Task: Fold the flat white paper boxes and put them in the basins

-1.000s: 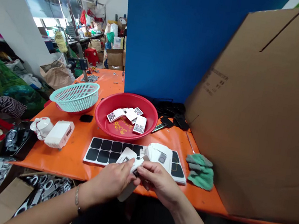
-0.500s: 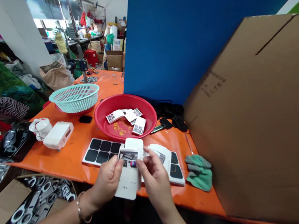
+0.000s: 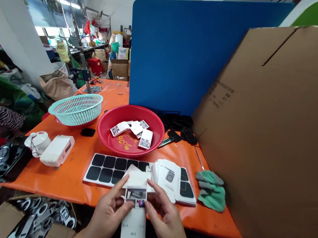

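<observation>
Holding one white card (image 3: 135, 216) at the desk (image 3: 70, 173) edge: left hand (image 3: 106, 218) at 9 o'clock, right hand (image 3: 164, 221) at 3 o'clock, my fingers (image 3: 123, 184) pinched narrow on its picture label (image 3: 136, 193). Black pad sheet (image 3: 108, 166) at 12 o'clock; red bowl (image 3: 110, 121) beyond.

Bright, even light w/ window glare upper left; wide-angle edge distortion.
</observation>
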A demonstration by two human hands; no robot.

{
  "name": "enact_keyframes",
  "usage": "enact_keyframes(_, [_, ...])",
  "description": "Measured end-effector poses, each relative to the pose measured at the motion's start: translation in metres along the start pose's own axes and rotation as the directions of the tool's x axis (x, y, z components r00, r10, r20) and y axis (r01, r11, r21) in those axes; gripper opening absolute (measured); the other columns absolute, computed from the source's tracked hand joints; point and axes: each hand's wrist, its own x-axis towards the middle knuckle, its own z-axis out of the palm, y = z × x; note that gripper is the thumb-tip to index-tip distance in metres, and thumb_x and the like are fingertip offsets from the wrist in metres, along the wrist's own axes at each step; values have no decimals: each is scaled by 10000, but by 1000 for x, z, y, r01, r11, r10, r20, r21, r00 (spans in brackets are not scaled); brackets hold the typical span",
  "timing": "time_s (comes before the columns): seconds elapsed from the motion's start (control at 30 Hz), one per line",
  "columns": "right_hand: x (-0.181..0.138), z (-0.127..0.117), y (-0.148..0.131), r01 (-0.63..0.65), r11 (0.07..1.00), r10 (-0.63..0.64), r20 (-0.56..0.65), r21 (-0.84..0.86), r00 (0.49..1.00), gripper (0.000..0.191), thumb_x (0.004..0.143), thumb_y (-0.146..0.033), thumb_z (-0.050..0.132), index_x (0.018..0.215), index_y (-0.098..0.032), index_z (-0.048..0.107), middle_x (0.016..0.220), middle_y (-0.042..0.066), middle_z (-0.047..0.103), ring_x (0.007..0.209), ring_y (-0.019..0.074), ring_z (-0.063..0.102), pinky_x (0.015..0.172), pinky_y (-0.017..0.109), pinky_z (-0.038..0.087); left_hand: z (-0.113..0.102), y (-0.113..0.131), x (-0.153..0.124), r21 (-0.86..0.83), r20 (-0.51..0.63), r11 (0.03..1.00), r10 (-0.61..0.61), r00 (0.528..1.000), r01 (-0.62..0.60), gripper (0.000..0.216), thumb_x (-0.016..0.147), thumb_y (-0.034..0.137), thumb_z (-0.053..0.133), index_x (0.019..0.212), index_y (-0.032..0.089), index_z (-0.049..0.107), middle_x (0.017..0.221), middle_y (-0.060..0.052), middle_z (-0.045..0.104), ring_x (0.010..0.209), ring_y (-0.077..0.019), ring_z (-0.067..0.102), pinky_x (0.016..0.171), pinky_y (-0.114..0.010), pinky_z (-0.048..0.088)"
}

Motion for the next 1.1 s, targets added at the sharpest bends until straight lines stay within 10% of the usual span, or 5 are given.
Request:
enact_keyframes(0.2, [-22,-3,15,-137,990,142,202,-39,969,467,840,-451,641,1219,-182,598,893,68,683,816,205,637,748,311,512,-17,-29,-18,143,76,984,-120,990,108,516,730,520,769,1053,155,598,819,-53,661,633,-122,585,566,-196,428])
enact_keyframes(0.37, [-29,5,11,-163,986,165,224,-27,961,353,853,-512,613,802,-168,674,814,55,664,793,203,609,738,310,494,-23,-7,-28,310,130,943,-165,978,119,456,795,562,680,730,120,587,690,-25,575,619,-105,498,585,-205,391])
enact_keyframes(0.53, [-17,6,-8,-212,968,189,161,136,969,377,814,-463,692,1102,-220,688,936,60,702,887,220,642,807,345,505,-20,22,-20,201,114,968,-174,978,149,480,753,449,760,1122,166,641,891,-65,671,824,-181,624,749,-275,475])
enact_keyframes(0.77, [-11,8,-36,-169,982,188,289,-90,939,221,819,-374,683,810,-173,773,827,70,740,785,219,661,721,313,499,-18,51,-24,448,134,878,-254,958,170,264,769,372,727,833,116,741,839,-115,724,782,-212,642,720,-297,471])
enact_keyframes(1.1, [-12,18,-35,-242,967,254,179,-83,951,228,798,-361,670,751,-142,715,734,45,695,693,173,593,634,263,449,-8,40,-24,63,-38,913,-402,915,404,244,583,248,812,695,109,646,678,-19,627,625,-100,509,629,-216,380])
